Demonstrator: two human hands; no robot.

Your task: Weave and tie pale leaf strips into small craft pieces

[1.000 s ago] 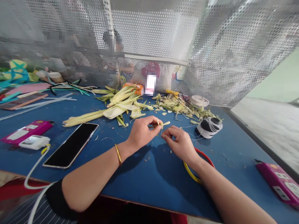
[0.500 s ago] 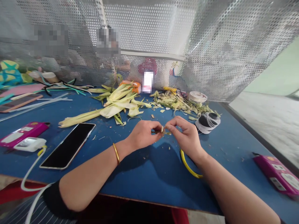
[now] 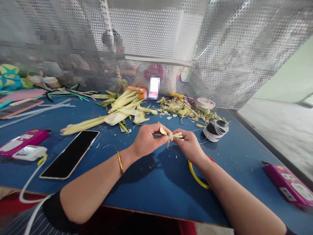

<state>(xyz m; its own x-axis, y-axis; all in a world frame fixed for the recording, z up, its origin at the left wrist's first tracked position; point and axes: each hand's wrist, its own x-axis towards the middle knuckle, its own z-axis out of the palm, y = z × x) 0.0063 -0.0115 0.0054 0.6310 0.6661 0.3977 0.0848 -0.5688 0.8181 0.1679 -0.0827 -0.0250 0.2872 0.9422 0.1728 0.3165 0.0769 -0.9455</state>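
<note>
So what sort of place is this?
Probably a handicraft workshop: left hand and right hand pinch a small folded leaf piece over a blue worktable strewn with pale green leaf strips, beside a black spool of white thread.

The middle of the little leaf strip [image 3: 174, 134] is buried under the pinching fingertips of the left hand [image 3: 146, 141] and right hand [image 3: 190, 147]. Under the right wrist, the forearm covers most of a yellow ring [image 3: 195, 175]. Right of that hand, a purple power strip [image 3: 288, 185] runs off the edge. Beyond both hands, figures behind the perforated screen [image 3: 232, 49] are blurred.
</note>
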